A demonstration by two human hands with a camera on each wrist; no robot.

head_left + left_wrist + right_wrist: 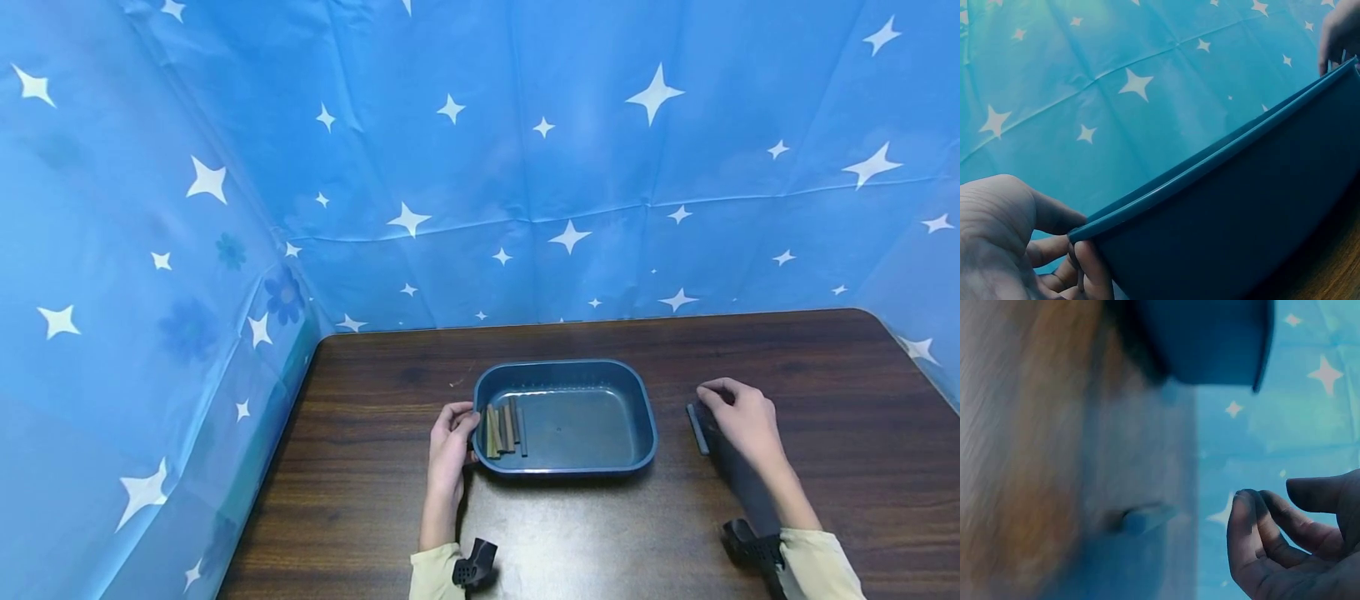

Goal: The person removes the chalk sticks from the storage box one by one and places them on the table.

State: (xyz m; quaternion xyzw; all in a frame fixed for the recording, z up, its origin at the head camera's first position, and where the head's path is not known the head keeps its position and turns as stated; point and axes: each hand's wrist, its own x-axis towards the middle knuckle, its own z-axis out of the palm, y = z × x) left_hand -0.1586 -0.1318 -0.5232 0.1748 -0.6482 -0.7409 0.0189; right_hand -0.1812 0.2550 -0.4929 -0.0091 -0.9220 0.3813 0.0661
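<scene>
The left hand point(446, 446) pinches with thumb and fingers, its forearm point(437, 521) pointing toward the worktop's point(352, 475) far edge. The right hand point(744, 419), nearer the right edge, bends its fingers, thumb apart.

The right hand point(1300, 544) shows at the lower right of the view with bent fingers point(1242, 540) and nothing between them; the thumb point(1313, 492) stands apart from the fingertips. Behind the hand is a light-blue curtain point(1247, 453) printed with white four-pointed stars, which fills the right side. The left side is a brown counter point(1029, 425), strongly blurred, with streaks of orange-brown and grey. On it lies a small blue-grey bar point(1138, 520), its near end toward the camera, well apart from the fingers in the view. A bluish shadow point(1116, 569) spreads below the bar. At the top, a dark-blue tub point(1210, 340) is cut off by the frame.
</scene>
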